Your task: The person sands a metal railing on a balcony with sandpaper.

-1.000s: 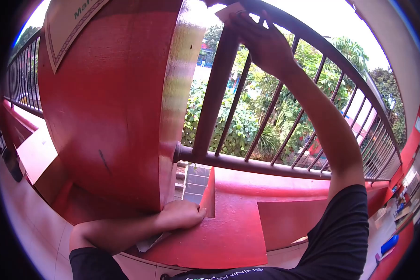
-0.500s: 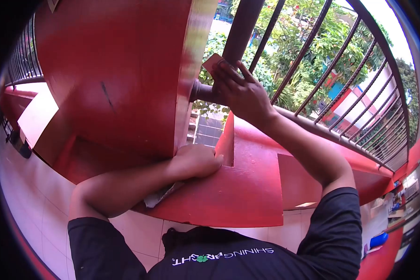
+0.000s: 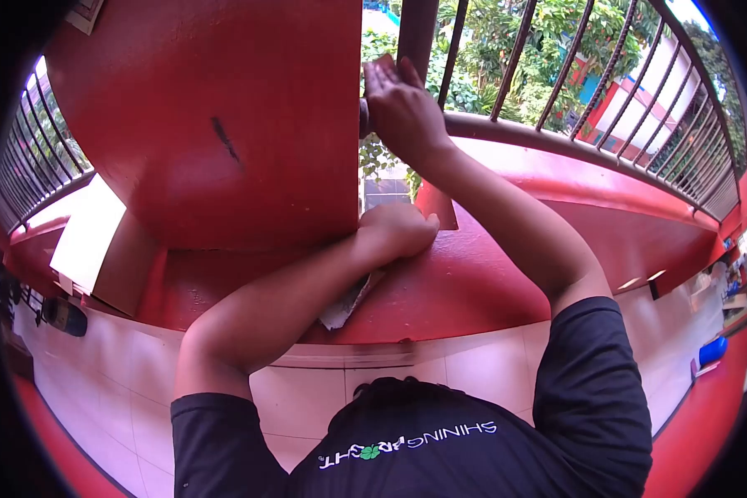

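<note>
My right hand [image 3: 407,108] is raised at the dark metal railing post [image 3: 417,37], its fingers pressed against the post near the joint with the lower rail. A small reddish-brown piece of sandpaper, seen under these fingers earlier, is now mostly hidden by the hand. Lower down, my left hand [image 3: 397,231] rests on the red ledge [image 3: 473,278], closed over its inner edge beside the red pillar [image 3: 249,108]; its fingertips are out of sight. Beneath my left forearm lies a crumpled grey scrap [image 3: 343,309], which may be paper or cloth.
Metal bars [image 3: 556,66] run along the right, with trees [image 3: 498,50] behind them. A white board [image 3: 89,232] leans at the left. Pale floor tiles [image 3: 303,390] lie below the ledge. A blue object [image 3: 712,350] sits far right.
My head view has shifted, moving the pillar and ledge in the picture. My right hand has changed angle on the post, covering the sandpaper. My left hand stays on the ledge.
</note>
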Demonstrator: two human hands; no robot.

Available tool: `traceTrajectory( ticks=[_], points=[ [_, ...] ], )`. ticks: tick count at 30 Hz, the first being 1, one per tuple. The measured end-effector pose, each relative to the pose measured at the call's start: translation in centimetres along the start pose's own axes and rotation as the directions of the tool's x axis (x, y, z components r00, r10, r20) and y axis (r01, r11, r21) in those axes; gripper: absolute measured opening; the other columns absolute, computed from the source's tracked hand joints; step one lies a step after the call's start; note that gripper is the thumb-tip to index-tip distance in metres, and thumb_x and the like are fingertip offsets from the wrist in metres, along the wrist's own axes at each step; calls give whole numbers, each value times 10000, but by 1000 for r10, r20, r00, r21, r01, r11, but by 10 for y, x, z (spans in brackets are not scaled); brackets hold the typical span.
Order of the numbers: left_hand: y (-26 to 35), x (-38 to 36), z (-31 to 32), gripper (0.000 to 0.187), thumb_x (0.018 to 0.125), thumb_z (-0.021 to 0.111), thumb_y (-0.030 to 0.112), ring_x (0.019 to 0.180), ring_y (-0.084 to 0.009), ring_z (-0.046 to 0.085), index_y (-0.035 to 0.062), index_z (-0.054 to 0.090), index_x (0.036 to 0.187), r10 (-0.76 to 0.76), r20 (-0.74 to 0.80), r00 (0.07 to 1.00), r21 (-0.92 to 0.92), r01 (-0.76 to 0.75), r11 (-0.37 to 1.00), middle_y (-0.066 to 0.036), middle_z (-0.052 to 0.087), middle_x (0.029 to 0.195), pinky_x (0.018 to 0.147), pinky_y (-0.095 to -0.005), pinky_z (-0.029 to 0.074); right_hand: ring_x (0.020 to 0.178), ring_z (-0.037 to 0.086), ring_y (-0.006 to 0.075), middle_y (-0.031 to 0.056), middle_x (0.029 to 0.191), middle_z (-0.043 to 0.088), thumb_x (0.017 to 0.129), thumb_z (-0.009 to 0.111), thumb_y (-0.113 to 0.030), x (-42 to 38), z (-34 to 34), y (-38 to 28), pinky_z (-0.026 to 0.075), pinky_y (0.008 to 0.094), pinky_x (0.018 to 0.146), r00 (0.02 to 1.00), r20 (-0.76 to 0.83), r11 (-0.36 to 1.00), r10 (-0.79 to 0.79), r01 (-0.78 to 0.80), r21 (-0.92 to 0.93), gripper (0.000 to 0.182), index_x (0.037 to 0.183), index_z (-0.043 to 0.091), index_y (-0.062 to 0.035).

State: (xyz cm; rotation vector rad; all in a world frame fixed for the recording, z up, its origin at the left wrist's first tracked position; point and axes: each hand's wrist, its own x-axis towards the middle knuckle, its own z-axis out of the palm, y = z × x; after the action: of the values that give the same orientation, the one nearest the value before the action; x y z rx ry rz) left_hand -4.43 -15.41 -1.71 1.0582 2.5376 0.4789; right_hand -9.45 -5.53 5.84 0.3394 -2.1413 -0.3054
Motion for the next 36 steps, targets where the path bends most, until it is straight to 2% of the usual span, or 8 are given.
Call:
traceTrajectory(
  ticks=[1,5,8,15,21,26,29,36],
  points=[
    [-2,-1,0,580,960,396,425,1137,-417,676,-1,728,1174,8,13,1000,13,-8,1000,-253,700,1218,1027,-489,492,1301,618,337,309,1336,630,910,485,-1,-10,2,-11,335,450,1225,956,285,997,64,-71,15,511,1404,509,128],
    [-5,-4,-1,523,985,441,442,1193,-326,670,91,670,1299,64,62,996,37,-66,997,-214,709,1238,1052,-407,486,1121,710,350,297,1231,679,870,518,-2,-50,31,-30,353,504,1205,995,-46,995,91,-93,-36,493,1341,555,138],
    [-22,-2,18,490,982,486,418,1256,-366,613,104,651,1319,309,-200,930,57,-303,951,-208,666,1327,1070,-431,463,1203,680,312,299,1262,671,880,489,-15,-43,-31,-44,353,492,1214,685,727,956,53,-244,161,494,1348,555,132],
    [-12,7,12,461,1001,404,311,1179,-415,652,40,653,1279,223,-70,972,100,-216,971,-276,669,1263,1050,-495,474,1256,648,283,194,1307,688,926,531,-64,-65,8,-18,362,500,1204,996,-85,1000,-2,2,7,439,1345,584,58],
    [-10,12,14,530,990,387,355,1205,-434,633,-13,669,1249,218,-93,972,81,-211,974,-281,665,1272,1080,-482,454,1277,627,324,179,1334,674,961,548,-77,-64,-38,-15,410,501,1175,795,578,923,183,-341,176,450,1409,602,-83],
    [-4,2,2,608,995,365,433,1190,-421,653,-17,704,1225,48,-6,999,37,-48,998,-274,682,1251,1055,-501,474,1324,602,314,166,1399,644,970,566,-109,-20,-46,4,414,484,1167,877,-435,972,206,-133,193,423,1384,595,-31],
    [-12,10,11,559,1007,398,417,1176,-415,669,8,712,1224,171,-30,985,77,-168,983,-263,693,1243,1022,-531,501,1353,575,311,187,1400,637,938,522,-32,-49,11,-14,338,499,1221,993,119,998,2,5,-58,513,1449,546,1],
    [-16,14,14,504,1020,417,387,1177,-402,677,51,706,1259,295,-33,955,196,-283,939,-244,703,1241,1002,-525,520,1215,661,337,217,1274,694,903,518,3,-82,-4,-19,392,494,1180,921,354,963,164,-226,144,521,1418,588,-41]
  ],
)
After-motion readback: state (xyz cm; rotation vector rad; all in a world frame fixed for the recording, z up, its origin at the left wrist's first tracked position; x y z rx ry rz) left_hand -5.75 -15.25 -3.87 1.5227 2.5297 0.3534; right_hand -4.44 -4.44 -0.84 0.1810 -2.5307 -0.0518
